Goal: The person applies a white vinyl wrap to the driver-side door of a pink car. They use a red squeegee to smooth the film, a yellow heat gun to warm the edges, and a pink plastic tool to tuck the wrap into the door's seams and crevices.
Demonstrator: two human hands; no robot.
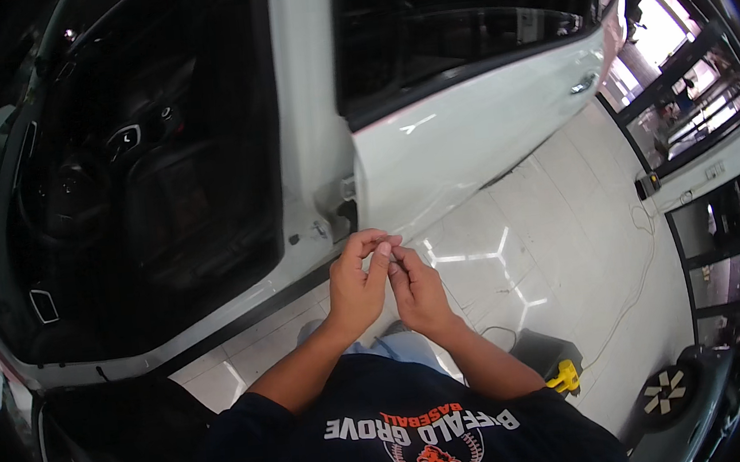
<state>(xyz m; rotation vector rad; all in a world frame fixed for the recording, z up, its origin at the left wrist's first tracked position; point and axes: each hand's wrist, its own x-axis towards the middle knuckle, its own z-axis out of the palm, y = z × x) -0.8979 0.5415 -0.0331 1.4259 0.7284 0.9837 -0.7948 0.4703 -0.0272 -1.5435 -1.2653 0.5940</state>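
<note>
My left hand (pixel 358 284) and my right hand (pixel 418 290) meet in front of my body, their fingertips bent inward and touching. Both are closed in a pinch; whatever lies between the fingertips, if anything, is too small to make out. Just beyond them is the lower front corner of a white rear car door (pixel 443 157), which stands ajar. To the left of my fingers runs the car's white door pillar (pixel 304 104), with the hinge area low on it. I cannot tell whether my fingertips touch the door edge.
At left, the front doorway shows a dark seat (pixel 172 192) above a white sill (pixel 209 320). A black box (pixel 537 350) with a yellow-handled tool (pixel 565 378) stands on the tiled floor (pixel 558 240) at right. A cable (pixel 635 299) trails toward the wall. Part of another car with a wheel (pixel 664 392) is at lower right.
</note>
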